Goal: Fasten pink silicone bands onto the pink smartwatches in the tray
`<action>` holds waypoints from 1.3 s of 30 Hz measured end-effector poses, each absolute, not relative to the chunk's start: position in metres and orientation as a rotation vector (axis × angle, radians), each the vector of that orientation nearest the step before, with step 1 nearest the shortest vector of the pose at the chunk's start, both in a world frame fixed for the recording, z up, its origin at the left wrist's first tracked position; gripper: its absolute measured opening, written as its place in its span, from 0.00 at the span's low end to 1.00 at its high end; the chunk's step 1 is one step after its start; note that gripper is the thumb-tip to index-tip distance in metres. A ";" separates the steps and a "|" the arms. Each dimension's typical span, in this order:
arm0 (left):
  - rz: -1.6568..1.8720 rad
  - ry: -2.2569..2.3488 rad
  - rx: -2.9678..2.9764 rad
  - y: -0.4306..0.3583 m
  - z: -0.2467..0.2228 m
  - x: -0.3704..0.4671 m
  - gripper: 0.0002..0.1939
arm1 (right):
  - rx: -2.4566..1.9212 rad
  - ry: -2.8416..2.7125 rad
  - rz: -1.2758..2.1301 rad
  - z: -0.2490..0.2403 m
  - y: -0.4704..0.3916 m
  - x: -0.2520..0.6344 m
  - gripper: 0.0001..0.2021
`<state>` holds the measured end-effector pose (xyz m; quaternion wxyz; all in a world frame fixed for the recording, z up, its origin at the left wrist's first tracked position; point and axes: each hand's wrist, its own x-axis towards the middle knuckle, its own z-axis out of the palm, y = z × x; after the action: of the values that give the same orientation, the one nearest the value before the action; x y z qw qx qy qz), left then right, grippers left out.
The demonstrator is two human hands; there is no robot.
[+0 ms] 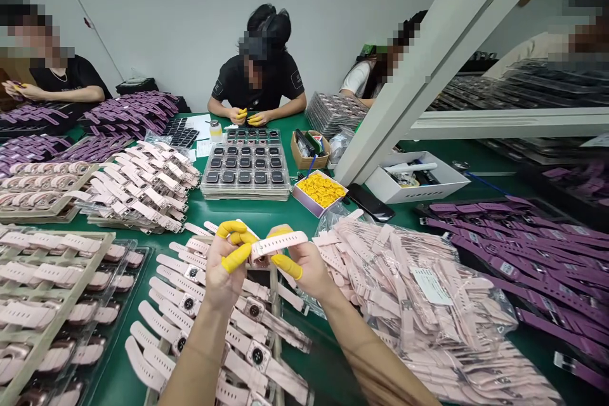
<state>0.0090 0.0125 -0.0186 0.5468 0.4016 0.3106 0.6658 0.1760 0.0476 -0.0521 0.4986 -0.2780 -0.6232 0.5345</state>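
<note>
Between my two hands is a pale pink smartwatch strap (280, 242) with a row of holes, curving over a watch case that shows partly beneath it. My left hand (227, 266) pinches its left end with fingers in yellow finger cots. On the other side my right hand (302, 264), also in yellow cots, grips the right part; some of its fingers are hidden behind the strap. Right below my hands, pink-strapped watches (257, 355) lie face down in rows on a tray, their round sensor backs showing.
Clear bags of pink straps (394, 266) lie to the right, purple straps (537, 254) beyond them. Left are trays of pink watches (42, 279) and a pile of pink straps (143, 184). Ahead stand stacked watch trays (245, 168), a box of yellow cots (321, 190) and a slanted white post (419, 70). Co-workers sit opposite.
</note>
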 end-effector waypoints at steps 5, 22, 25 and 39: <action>1.339 0.924 1.241 0.015 -0.021 0.005 0.17 | -0.673 -1.711 1.148 -0.043 0.047 0.186 0.17; 1.382 0.913 1.326 0.021 -0.026 -0.002 0.26 | -0.691 -1.748 0.989 -0.049 0.057 0.191 0.16; 1.276 0.969 1.404 0.022 -0.031 -0.004 0.19 | -0.662 -1.719 1.049 -0.051 0.059 0.194 0.16; 1.131 1.016 1.461 0.019 -0.027 0.001 0.16 | -0.643 -1.804 1.010 -0.047 0.055 0.195 0.16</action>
<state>0.0014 0.0186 -0.0268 0.4938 0.6024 0.4191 0.4665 0.1946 0.0555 -0.0466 0.4692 -0.2623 -0.7357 0.4120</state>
